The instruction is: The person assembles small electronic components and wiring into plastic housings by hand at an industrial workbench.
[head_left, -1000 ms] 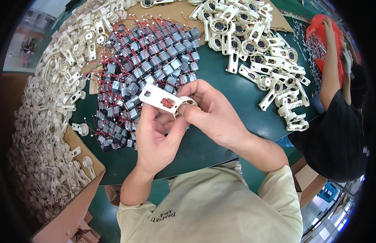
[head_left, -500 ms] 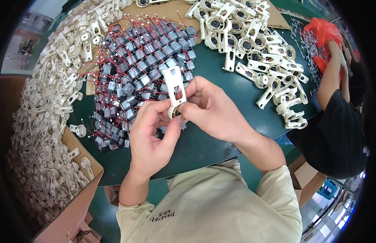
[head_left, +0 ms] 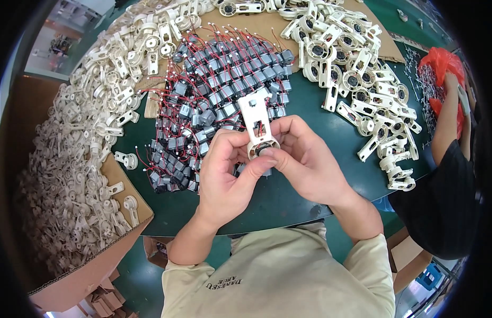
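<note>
Between both hands is a cream plastic housing (head_left: 255,117), its slotted handle pointing away from me and its round ring end toward me. A dark round part, apparently a motor (head_left: 263,147), sits in the ring. My left hand (head_left: 228,172) grips the ring from the left, thumb along its near side. My right hand (head_left: 304,161) closes on it from the right, its thumb pressed on the dark part. Just beyond the hands spreads a pile of small grey motors (head_left: 224,79) with red wires and white connectors.
Cream housings without dark centres (head_left: 97,106) heap at the left, running into a cardboard box (head_left: 92,265). Housings with dark centres (head_left: 362,79) lie at the right on the green table (head_left: 304,106). Far right, another person's arm (head_left: 446,124) reaches into a red plastic bag (head_left: 446,62) beside small metal pieces.
The view has shifted, so everything sits further right in it. The housing has turned slightly to show more of its face, and my right thumb now lies over the dark centre.
</note>
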Tool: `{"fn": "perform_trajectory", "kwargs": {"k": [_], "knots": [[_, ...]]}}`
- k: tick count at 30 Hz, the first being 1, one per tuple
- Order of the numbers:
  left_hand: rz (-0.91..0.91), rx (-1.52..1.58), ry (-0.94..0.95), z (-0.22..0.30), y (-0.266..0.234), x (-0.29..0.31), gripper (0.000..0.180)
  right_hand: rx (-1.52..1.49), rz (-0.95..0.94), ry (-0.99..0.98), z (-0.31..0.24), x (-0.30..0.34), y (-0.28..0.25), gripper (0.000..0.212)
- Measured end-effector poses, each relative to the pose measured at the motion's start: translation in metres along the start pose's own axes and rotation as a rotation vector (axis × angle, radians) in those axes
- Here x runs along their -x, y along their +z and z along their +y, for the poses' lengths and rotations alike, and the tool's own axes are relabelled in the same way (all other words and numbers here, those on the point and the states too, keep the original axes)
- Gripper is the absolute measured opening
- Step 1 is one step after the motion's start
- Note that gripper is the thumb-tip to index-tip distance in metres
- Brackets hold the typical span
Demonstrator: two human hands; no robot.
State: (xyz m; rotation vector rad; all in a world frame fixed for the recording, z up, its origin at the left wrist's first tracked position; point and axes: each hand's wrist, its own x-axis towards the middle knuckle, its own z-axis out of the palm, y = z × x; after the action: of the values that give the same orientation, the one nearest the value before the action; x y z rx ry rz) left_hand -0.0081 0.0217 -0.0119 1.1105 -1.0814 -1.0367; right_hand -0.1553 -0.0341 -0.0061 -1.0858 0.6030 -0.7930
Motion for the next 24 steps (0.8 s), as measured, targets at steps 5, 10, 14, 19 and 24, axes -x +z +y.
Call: {"fn": "perform_trajectory", "kwargs": {"k": [5,10,14,19,24], "knots": [[0.013,-0.312,0.184,-0.004,-0.005,-0.003,0.030,0.191,-0.028,-0.089,0.004,-0.002,-0.002,0.020],[0.015,-0.235,0.097,-0.003,-0.011,-0.004,0.030,-0.024,-0.064,-0.008,0.000,-0.011,0.002,0.021],[-0.035,-0.250,0.061,0.024,-0.029,0.001,0.042,-0.021,-0.017,-0.037,0.001,-0.012,-0.005,0.024],[0.704,-0.481,0.117,0.037,-0.112,-0.023,0.022,0.493,0.739,-0.487,-0.032,-0.015,-0.071,0.039],[0.747,-1.081,-0.238,0.014,-0.223,0.006,0.044,0.620,0.519,-0.540,-0.046,-0.024,-0.047,0.037]]}}
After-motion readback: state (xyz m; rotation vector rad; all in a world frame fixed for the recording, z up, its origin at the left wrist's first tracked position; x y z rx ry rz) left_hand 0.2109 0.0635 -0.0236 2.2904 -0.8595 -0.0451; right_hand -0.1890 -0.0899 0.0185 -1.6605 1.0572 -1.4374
